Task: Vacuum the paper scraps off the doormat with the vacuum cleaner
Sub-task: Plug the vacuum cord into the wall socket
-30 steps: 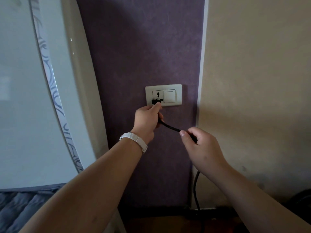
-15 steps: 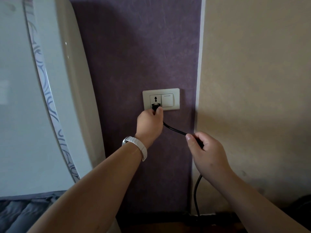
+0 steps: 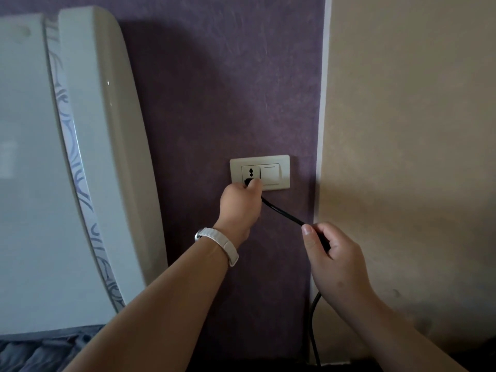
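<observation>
A cream wall plate (image 3: 271, 159) with a socket and a rocker switch (image 3: 270, 173) sits on the purple wall. My left hand (image 3: 239, 208), a white band on its wrist, pinches a black plug (image 3: 248, 181) at the lower part of the socket. A black power cord (image 3: 283, 212) runs from the plug down and right into my right hand (image 3: 331, 253), which grips it, then hangs toward the floor. The vacuum cleaner, doormat and paper scraps are out of view.
A tall white appliance (image 3: 88, 157) with a patterned strip stands against the wall at the left. Grey fabric (image 3: 40, 353) lies at the bottom left. A beige wall (image 3: 416, 157) fills the right side.
The view has drifted so the socket sits lower in frame. My left hand has kept the plug against the socket, closing in on it. My right hand still holds the cord.
</observation>
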A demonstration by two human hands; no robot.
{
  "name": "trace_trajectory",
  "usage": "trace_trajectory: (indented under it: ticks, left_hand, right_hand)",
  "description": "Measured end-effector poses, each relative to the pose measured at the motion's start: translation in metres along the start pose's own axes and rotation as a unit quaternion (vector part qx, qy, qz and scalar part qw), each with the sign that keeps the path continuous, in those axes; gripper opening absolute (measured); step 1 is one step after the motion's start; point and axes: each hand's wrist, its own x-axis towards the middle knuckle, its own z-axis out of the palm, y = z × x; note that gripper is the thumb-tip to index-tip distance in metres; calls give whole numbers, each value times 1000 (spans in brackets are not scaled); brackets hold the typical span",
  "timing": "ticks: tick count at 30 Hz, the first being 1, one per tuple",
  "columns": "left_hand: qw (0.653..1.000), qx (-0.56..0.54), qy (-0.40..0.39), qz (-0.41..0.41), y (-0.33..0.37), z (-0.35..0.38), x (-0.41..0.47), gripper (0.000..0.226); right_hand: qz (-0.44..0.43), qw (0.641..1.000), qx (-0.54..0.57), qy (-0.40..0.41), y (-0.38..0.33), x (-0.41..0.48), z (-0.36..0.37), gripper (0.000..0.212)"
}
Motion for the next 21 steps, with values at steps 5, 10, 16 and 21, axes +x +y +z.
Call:
trace_trajectory:
  ticks: [5, 10, 16, 21]
  left_hand:
    - [999, -25, 3, -26, 3, 2, 0, 38]
    - [997, -65, 5, -36, 2, 1, -3, 27]
    - [999, -6, -24, 25, -2, -7, -13, 30]
    - [992, 105, -7, 65, -7, -13, -7, 40]
  right_hand:
    - [-18, 1000, -2, 7, 0, 1, 0, 37]
    - [-45, 999, -10, 12, -4, 1, 1, 45]
    - [-43, 999, -25, 11, 1, 0, -1, 44]
    - [-39, 999, -21, 8, 4, 1, 1, 42]
